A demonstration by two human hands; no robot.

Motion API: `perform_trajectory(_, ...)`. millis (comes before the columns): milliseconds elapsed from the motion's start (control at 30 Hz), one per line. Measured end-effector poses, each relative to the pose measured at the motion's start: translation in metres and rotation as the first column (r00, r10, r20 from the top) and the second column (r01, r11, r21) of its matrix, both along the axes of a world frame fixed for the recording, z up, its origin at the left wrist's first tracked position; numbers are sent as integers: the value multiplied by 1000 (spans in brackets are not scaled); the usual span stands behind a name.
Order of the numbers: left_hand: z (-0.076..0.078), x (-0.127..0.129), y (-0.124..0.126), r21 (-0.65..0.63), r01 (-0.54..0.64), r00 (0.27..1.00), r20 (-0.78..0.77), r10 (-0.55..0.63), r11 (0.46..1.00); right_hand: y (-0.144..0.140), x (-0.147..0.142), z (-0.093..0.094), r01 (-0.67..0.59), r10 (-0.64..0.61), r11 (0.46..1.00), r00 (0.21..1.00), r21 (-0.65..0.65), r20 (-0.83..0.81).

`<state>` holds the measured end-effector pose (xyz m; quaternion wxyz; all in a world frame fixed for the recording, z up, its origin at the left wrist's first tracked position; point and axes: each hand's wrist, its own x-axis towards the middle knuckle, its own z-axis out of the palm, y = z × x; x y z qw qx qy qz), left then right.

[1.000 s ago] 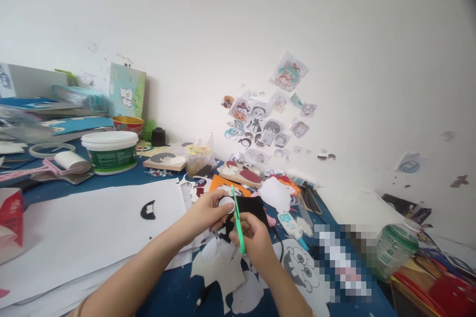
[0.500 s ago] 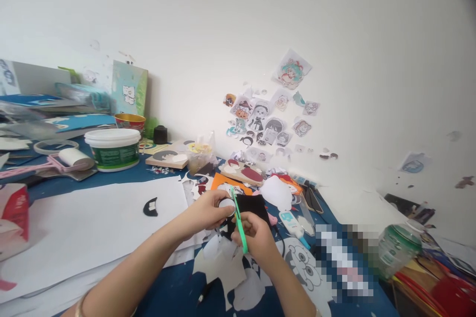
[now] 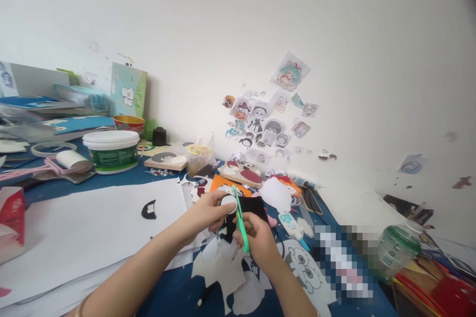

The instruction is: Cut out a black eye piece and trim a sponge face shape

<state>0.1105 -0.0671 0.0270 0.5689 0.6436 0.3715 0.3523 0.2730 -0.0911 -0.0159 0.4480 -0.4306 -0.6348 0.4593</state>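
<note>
My left hand (image 3: 208,213) pinches a black felt piece (image 3: 252,208) with a round white paper disc (image 3: 227,203) on it, held just above the blue table (image 3: 174,287). My right hand (image 3: 256,237) grips green scissors (image 3: 241,220), the blades pointing up along the disc's right edge. Both hands are close together, at the middle of the view.
White paper sheets (image 3: 82,230) with a small black cut-out (image 3: 148,209) lie at left. A white tub (image 3: 110,151), a pink lint roller (image 3: 55,162), wooden boards (image 3: 241,172), a glue bottle (image 3: 292,225), a green-lidded jar (image 3: 396,250) and paper scraps (image 3: 223,267) crowd the table. Stickers (image 3: 267,119) cover the wall.
The hands, felt and scissors stay almost in place; the scissors have shifted a little to the right along the disc. The view wobbles slightly.
</note>
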Motion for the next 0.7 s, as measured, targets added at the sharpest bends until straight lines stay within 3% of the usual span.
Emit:
perform_trajectory(200,-18,18,5,92,-199,980,24,197,976,3,0,-3,17,-18,1000,1000,-10,-23)
perform_trajectory(467,-4,15,-3,84,-123,992,10,123,989,2,-4,-5,-54,51,999,981,-8,-185)
perform_trajectory(700,-7,14,-2,98,-97,995,29,95,990,-1,-4,-6,-83,84,996,979,10,-185)
